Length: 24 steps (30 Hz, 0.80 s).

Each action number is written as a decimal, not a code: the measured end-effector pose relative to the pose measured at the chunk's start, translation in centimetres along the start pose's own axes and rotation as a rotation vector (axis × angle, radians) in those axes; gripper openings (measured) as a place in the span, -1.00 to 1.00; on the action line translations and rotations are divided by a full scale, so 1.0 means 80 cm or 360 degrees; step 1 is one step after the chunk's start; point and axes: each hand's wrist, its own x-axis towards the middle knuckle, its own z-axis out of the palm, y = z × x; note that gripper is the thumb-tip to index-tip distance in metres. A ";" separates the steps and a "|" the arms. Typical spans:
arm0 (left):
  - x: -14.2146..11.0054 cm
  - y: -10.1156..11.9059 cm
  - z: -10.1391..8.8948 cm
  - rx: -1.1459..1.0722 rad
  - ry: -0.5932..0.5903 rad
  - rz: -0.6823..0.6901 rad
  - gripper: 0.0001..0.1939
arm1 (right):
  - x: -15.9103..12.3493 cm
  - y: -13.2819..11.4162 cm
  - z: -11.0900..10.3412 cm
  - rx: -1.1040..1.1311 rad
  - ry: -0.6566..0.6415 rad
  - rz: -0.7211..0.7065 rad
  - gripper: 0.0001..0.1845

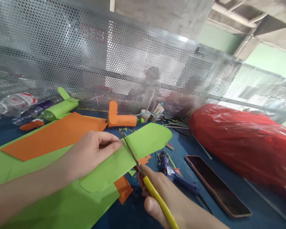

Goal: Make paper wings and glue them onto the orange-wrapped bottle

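Observation:
A long light-green paper strip [149,138] with rounded ends lies slantwise in front of me, raised above the table. My left hand [91,152] pinches its upper edge near the middle between thumb and fingers. My right hand [160,189] grips yellow-handled scissors [149,186], whose blades reach across the strip just right of my left fingertips. Whether the blades have cut into the paper, I cannot tell. Beneath my left arm are larger green sheets [90,206] and an orange sheet [59,135]. Orange scraps [124,187] lie under the strip.
A blue glue gun [169,168] and a phone [216,184] lie to the right, before a big red plastic bag [240,143]. Paper-wrapped bottles [124,120] and clear plastic bottles [19,100] line the back, against a perforated metal screen [85,57]. People are behind it.

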 end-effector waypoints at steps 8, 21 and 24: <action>0.003 -0.007 0.000 0.0033 0.0008 0.0033 -0.71 | 0.001 0.011 0.005 0.0123 0.0046 0.0028 -0.28; 0.006 -0.011 -0.001 0.0005 0.0018 -0.0027 -0.70 | 0.002 0.012 0.004 -0.0103 0.0130 0.0127 -0.23; 0.009 -0.012 0.000 -0.0026 0.0010 -0.0020 -0.70 | 0.004 0.015 0.005 -0.0122 0.0151 0.0138 -0.22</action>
